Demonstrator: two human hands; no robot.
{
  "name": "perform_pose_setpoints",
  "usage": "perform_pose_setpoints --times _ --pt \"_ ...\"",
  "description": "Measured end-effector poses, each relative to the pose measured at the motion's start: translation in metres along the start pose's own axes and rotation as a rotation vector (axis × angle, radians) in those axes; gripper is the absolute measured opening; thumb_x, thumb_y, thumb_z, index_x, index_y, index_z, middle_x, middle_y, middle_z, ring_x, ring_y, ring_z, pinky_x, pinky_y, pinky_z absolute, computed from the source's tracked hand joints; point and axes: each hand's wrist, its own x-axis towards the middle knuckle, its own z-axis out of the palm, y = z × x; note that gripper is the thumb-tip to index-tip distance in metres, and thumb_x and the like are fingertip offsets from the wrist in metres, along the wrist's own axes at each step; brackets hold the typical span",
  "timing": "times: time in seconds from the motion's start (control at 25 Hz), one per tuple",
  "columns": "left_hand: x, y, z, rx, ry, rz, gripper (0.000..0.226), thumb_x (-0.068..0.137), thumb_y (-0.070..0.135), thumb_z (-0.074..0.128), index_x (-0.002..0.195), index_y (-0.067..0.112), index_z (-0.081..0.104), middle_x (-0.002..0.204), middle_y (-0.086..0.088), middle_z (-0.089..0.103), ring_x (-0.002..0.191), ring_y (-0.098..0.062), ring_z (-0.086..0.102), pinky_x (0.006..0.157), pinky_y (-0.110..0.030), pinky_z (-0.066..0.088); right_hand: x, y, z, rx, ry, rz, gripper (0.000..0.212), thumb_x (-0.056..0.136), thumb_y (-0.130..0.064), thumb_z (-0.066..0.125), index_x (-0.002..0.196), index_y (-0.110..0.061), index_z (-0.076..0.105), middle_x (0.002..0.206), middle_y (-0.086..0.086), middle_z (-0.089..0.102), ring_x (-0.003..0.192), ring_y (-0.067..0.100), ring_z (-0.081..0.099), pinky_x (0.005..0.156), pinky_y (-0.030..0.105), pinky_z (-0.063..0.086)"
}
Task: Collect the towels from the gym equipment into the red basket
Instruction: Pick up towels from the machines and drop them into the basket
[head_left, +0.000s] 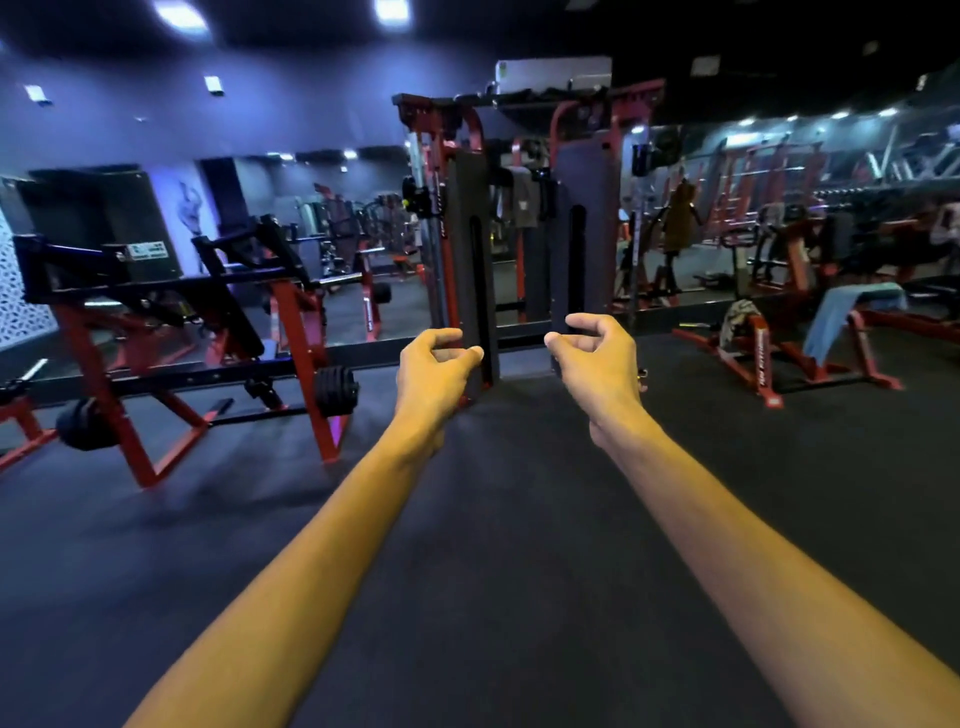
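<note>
Both my arms reach forward over the dark gym floor. My left hand (434, 366) and my right hand (597, 358) hang with fingers loosely curled and hold nothing. A light blue towel (841, 314) drapes over a red bench at the right. Left of it, a patterned towel (740, 319) lies over a red frame. A grey towel (522, 200) hangs inside the red and black cable machine (467, 234) straight ahead. All towels are well beyond my hands. No red basket is in view.
A red plate-loaded machine (171, 332) with black weight plates stands at the left. Mirrors line the far wall. More red equipment (795, 249) fills the right side. Dark rubber floor (493, 519) stretches open below my arms.
</note>
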Motion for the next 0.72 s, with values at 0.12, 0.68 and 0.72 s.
perform_pose_setpoints --times 0.12,0.68,0.72 --pt "0.060 -0.020 0.023 0.012 0.015 -0.001 0.038 0.095 0.024 0.078 0.131 0.022 0.066 0.107 0.001 0.075 0.100 -0.014 0.073 0.084 -0.038 0.064 0.065 0.019 0.021 -0.005 -0.012 -0.008 0.031 0.094 -0.027 0.079 0.121 -0.032 0.064 0.102 -0.009 0.075 0.101 0.015 0.072 0.094 0.047 0.062" --pt "0.457 -0.079 0.204 -0.033 -0.001 0.064 0.040 0.092 0.024 0.081 0.130 0.022 0.069 0.105 0.004 0.075 0.104 -0.014 0.072 0.099 -0.046 0.060 0.461 0.110 0.086 -0.035 0.085 -0.104 0.032 0.096 -0.020 0.078 0.125 -0.024 0.065 0.101 -0.008 0.074 0.096 0.006 0.070 0.081 0.025 0.054" --pt "0.480 -0.084 0.222 -0.036 -0.006 0.074 0.039 0.091 0.024 0.081 0.129 0.022 0.069 0.103 0.005 0.076 0.104 -0.014 0.072 0.099 -0.046 0.060 0.489 0.118 0.084 -0.040 0.092 -0.115 0.032 0.096 -0.020 0.078 0.126 -0.023 0.065 0.101 -0.007 0.074 0.096 0.007 0.070 0.079 0.024 0.053"
